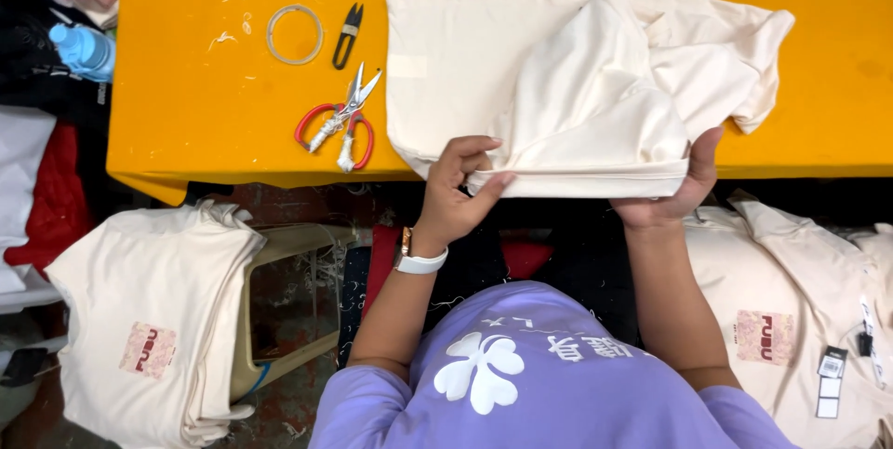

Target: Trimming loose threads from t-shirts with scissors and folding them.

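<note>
While both hands grip the near hem of a half-folded cream shirt [577, 86] on the orange table [186, 114], left hand [460, 193] pinching, right hand [684, 193] clasping, finished stacks [153, 319] flank the person.

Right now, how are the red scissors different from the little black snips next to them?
The red-handled scissors are bigger, with looped handles wrapped in white string; the black snips are smaller, with no finger loops. The scissors lie nearer the table's front edge; the snips lie farther back, beside a clear ring. Both rest untouched on the orange table, while the left hand and right hand grip a cream shirt.
</note>
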